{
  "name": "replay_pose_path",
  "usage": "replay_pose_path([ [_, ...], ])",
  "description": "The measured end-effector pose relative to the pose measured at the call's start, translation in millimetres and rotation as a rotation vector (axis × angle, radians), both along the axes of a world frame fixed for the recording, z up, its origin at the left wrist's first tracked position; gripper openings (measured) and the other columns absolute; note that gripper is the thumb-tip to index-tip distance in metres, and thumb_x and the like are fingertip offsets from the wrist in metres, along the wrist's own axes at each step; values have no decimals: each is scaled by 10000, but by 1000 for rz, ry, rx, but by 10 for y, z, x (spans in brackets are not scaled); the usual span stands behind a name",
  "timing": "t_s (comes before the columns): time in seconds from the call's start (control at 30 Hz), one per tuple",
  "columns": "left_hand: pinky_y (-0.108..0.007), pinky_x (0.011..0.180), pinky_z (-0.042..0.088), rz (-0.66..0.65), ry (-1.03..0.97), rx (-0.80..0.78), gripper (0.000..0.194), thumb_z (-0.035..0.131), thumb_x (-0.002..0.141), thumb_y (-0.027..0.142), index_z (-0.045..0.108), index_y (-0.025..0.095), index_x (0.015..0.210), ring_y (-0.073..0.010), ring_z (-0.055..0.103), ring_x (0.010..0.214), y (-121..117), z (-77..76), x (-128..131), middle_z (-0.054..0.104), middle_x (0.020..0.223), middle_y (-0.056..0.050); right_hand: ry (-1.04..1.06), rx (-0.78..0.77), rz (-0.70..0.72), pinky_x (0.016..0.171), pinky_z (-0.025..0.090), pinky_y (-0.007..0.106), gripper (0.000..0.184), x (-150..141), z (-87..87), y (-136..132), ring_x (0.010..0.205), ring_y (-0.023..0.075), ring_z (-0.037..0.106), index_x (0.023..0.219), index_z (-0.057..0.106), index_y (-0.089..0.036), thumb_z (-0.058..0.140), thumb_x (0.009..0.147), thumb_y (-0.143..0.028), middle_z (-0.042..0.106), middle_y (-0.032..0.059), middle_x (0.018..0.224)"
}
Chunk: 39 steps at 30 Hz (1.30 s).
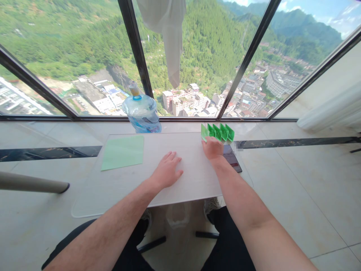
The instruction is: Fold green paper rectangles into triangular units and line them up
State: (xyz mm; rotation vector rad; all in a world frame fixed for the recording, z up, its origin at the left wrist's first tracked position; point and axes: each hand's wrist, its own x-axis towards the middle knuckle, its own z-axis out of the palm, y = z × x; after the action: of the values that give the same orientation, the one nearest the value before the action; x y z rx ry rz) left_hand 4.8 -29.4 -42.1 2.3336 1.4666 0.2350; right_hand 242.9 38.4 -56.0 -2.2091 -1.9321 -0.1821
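Note:
My left hand [168,170] lies flat on the white table [188,184], fingers stretched out, holding nothing. At the table's far right edge, my right hand [213,148] pinches the lower part of a light green folded paper piece [204,130]. Its fingertips are partly hidden. Just right of that piece stand several darker green folded paper pieces [223,131] in a slanted row. Beside my right wrist lies a dark smartphone [233,160] with a lit screen, partly covered by the wrist. A flat light green sheet of paper [124,151] rests on the left part of the table.
A large clear blue water jug [143,113] stands behind the table, before the tall windows. A grey cylindrical pole [31,182] juts in from the left. White cloth [172,41] hangs at the glass. Below the table are my legs and shoes.

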Motion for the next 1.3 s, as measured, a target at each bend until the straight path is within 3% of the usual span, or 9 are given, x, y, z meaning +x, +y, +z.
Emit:
replay_pose_path([
  [0.4, -483, 1245, 273, -8, 46, -8, 537, 613, 860, 344, 611, 111, 1344, -355, 309, 1501, -3, 4, 6, 430, 1551, -207, 62, -11, -27, 818, 460, 334, 269, 34, 0, 15, 921, 235, 663, 1061, 708, -193, 530, 984, -378, 711, 128, 1032],
  [0.63, -473, 1252, 255, -13, 58, -4, 556, 611, 868, 350, 601, 102, 1365, -361, 301, 1505, -4, -12, -6, 420, 1555, -215, 173, 46, -18, 805, 457, 377, 274, 34, 47, -10, 908, 284, 662, 1064, 722, -201, 593, 941, -409, 708, 151, 989],
  [0.77, -466, 1254, 250, -14, 55, -1, 560, 625, 862, 347, 604, 98, 1363, -365, 304, 1503, -10, -20, 0, 421, 1555, -218, 225, 119, 9, 783, 437, 356, 285, -40, 126, -31, 883, 263, 646, 1003, 726, -181, 533, 967, -388, 708, 144, 968],
  [0.87, -459, 1252, 255, -20, 32, -5, 538, 633, 859, 341, 619, 108, 1345, -352, 312, 1503, -4, -21, -22, 431, 1554, -209, 279, 159, 83, 762, 415, 324, 299, -268, 204, -41, 853, 235, 633, 905, 715, -170, 490, 983, -350, 712, 127, 933],
  [0.93, -440, 1245, 273, -7, -5, -17, 509, 620, 871, 340, 630, 125, 1333, -324, 339, 1495, 10, -1, -72, 461, 1545, -182, 347, 154, 204, 749, 405, 306, 277, -514, 248, -53, 838, 220, 629, 870, 705, -177, 515, 971, -352, 718, 104, 893],
  [1.03, -393, 1204, 347, 82, -90, 0, 473, 572, 902, 340, 633, 147, 1329, -270, 474, 1410, 53, 80, -233, 533, 1502, -131, 465, 69, 366, 734, 400, 291, 245, -955, 274, -111, 784, 193, 627, 813, 698, -199, 541, 947, -332, 726, 61, 825],
  [1.17, -359, 1158, 386, 265, -94, 86, 436, 544, 914, 329, 655, 149, 1297, -252, 559, 1316, 127, 224, -652, 644, 1381, -103, 574, -74, 451, 697, 410, 277, 212, -1467, 205, -258, 726, 175, 629, 819, 718, -215, 545, 914, -294, 732, 31, 777],
  [1.3, -381, 1140, 388, 438, 81, 47, 511, 589, 881, 352, 628, 122, 1335, -306, 533, 1321, 170, 279, -1209, 641, 1378, -126, 619, -159, 476, 796, 463, 276, 259, -1825, 94, -337, 859, 184, 682, 954, 751, -220, 501, 892, -199, 771, 41, 924],
])
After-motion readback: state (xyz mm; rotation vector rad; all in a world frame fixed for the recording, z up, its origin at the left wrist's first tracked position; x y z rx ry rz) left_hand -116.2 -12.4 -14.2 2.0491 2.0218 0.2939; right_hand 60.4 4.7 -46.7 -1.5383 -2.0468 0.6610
